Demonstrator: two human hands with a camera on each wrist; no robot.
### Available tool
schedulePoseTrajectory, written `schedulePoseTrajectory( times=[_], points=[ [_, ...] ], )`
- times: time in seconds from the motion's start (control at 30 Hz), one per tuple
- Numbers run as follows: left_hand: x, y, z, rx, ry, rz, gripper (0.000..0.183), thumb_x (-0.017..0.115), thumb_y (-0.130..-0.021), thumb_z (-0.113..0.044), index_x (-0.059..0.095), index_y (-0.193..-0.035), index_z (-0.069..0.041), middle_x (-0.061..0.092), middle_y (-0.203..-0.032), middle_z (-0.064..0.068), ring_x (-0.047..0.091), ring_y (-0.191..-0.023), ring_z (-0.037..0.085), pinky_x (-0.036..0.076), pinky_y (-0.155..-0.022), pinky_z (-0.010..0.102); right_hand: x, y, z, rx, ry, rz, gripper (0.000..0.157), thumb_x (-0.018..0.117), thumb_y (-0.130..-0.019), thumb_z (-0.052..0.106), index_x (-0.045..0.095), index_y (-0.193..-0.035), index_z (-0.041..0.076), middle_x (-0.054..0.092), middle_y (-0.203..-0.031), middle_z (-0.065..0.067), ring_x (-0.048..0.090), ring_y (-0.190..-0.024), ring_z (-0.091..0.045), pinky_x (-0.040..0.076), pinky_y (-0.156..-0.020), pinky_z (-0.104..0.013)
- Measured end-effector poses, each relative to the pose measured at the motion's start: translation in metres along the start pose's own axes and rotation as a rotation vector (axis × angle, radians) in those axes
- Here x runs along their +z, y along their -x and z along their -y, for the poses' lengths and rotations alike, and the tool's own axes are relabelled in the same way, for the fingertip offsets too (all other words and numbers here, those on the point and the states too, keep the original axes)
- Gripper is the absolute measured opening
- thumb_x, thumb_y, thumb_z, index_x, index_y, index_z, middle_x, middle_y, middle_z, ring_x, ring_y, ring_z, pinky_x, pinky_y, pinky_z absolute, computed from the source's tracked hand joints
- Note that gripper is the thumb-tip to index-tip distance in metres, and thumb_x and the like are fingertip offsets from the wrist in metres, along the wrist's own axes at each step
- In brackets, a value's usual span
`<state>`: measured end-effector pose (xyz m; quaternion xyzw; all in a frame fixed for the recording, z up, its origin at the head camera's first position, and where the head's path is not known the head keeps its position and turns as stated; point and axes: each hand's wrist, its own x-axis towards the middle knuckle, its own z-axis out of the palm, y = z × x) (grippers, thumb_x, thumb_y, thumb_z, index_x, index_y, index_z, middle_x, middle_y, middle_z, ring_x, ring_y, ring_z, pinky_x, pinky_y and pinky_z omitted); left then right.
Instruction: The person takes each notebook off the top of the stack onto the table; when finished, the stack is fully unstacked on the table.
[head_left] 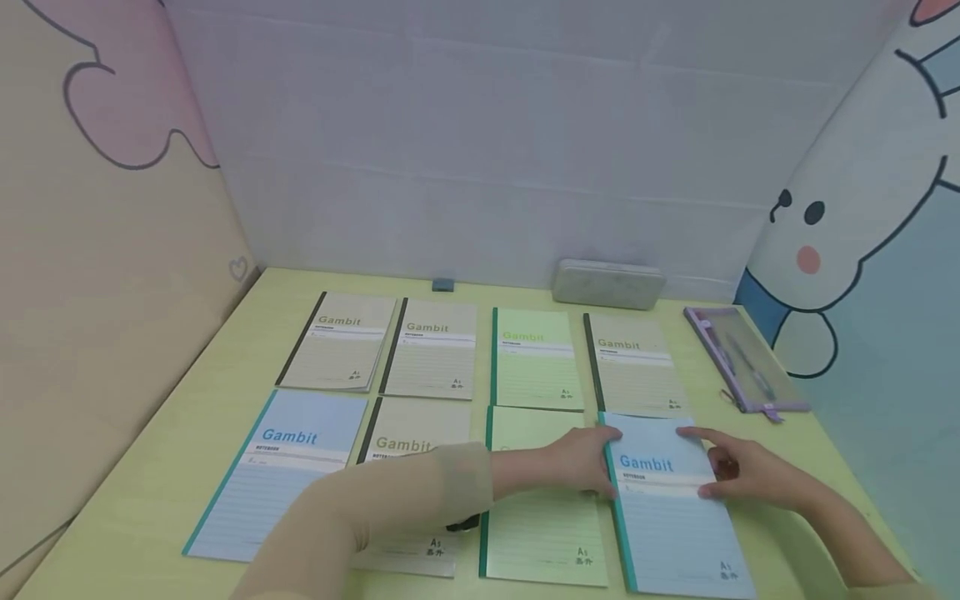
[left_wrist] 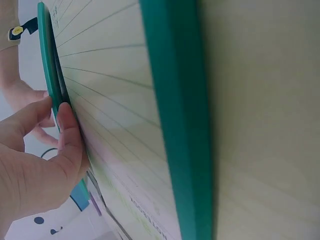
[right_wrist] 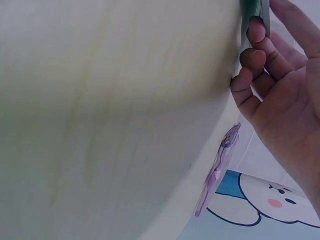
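Note:
A blue Gambit notebook with a teal spine is at the front right of the yellow table. My left hand grips its spine side, thumb and fingers at the edge, as the left wrist view also shows. On the opposite long edge, my right hand holds the notebook with index finger near the top corner and thumb lower down. In the right wrist view the other fingers curl in at that edge. A green notebook lies under my left wrist, partly covered.
Behind are three beige notebooks and a green one in a row. At front left lie another blue notebook and a beige one, partly hidden by my left arm. A grey case and purple-edged pouch sit farther back.

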<state>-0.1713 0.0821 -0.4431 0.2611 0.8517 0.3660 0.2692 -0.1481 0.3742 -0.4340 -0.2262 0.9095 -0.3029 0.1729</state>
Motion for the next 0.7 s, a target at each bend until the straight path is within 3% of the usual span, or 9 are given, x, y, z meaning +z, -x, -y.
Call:
schedulePoseTrajectory(
  times=[0.13,0.3,0.37,0.43,0.53,0.63,0.7],
  points=[
    [0.000,0.000,-0.005,-0.002,-0.100,0.014,0.082,0.082,-0.072,-0.018,0.040,-0.143,-0.016,0.061,-0.119,-0.002,0.059,-0.070,0.001,0.048,-0.053,0.015,-0.001,0.001,-0.001,0.011,0.030,0.026,0.073,0.074,-0.081,0.032,0.039,-0.140,0.005,0.046,-0.067,0.011,0.040,-0.059,0.001,0.033,-0.050,-0.021],
    [0.000,0.001,-0.008,0.022,-0.207,0.012,0.079,0.082,-0.072,-0.021,0.043,-0.141,-0.015,0.058,-0.127,-0.003,0.058,-0.102,0.003,0.046,-0.074,0.013,-0.002,0.001,0.000,0.033,0.066,0.042,0.074,0.073,-0.080,0.037,0.041,-0.139,0.006,0.046,-0.065,0.011,0.040,-0.057,0.002,0.034,-0.049,-0.021],
    [0.000,0.001,-0.008,0.027,-0.214,0.009,0.079,0.081,-0.072,-0.020,0.043,-0.141,-0.014,0.058,-0.126,-0.003,0.058,-0.105,0.005,0.046,-0.080,0.014,-0.003,0.000,0.001,0.032,0.077,0.040,0.073,0.073,-0.080,0.038,0.042,-0.139,0.006,0.046,-0.063,0.012,0.040,-0.055,0.002,0.034,-0.049,-0.020],
    [-0.001,0.001,-0.007,0.023,-0.196,0.004,0.079,0.081,-0.072,-0.020,0.042,-0.141,-0.016,0.060,-0.121,-0.004,0.060,-0.097,0.004,0.047,-0.077,0.014,-0.004,-0.001,0.003,0.022,0.094,0.032,0.072,0.073,-0.080,0.038,0.043,-0.138,0.006,0.046,-0.061,0.013,0.039,-0.053,0.003,0.035,-0.048,-0.019],
    [-0.004,0.003,-0.004,0.035,-0.155,0.004,0.077,0.079,-0.075,-0.021,0.041,-0.143,-0.020,0.065,-0.098,-0.008,0.059,-0.078,0.001,0.046,-0.067,0.014,-0.009,-0.003,0.006,-0.008,0.125,0.006,0.070,0.073,-0.080,0.037,0.045,-0.137,0.007,0.044,-0.060,0.015,0.038,-0.052,0.004,0.035,-0.048,-0.018],
    [-0.015,0.010,-0.001,0.079,-0.109,0.015,0.076,0.077,-0.079,-0.020,0.038,-0.144,-0.021,0.061,-0.074,-0.010,0.054,-0.060,0.002,0.043,-0.056,0.015,-0.017,-0.005,0.013,-0.063,0.158,-0.034,0.066,0.074,-0.081,0.032,0.047,-0.137,0.008,0.046,-0.063,0.017,0.039,-0.055,0.004,0.036,-0.048,-0.018],
    [-0.027,0.016,-0.001,0.112,-0.100,0.018,0.075,0.076,-0.081,-0.020,0.037,-0.145,-0.021,0.059,-0.068,-0.010,0.052,-0.058,0.002,0.043,-0.055,0.015,-0.024,-0.008,0.019,-0.095,0.177,-0.062,0.063,0.074,-0.082,0.027,0.048,-0.136,0.009,0.049,-0.067,0.017,0.041,-0.057,0.004,0.037,-0.049,-0.018]
  ],
)
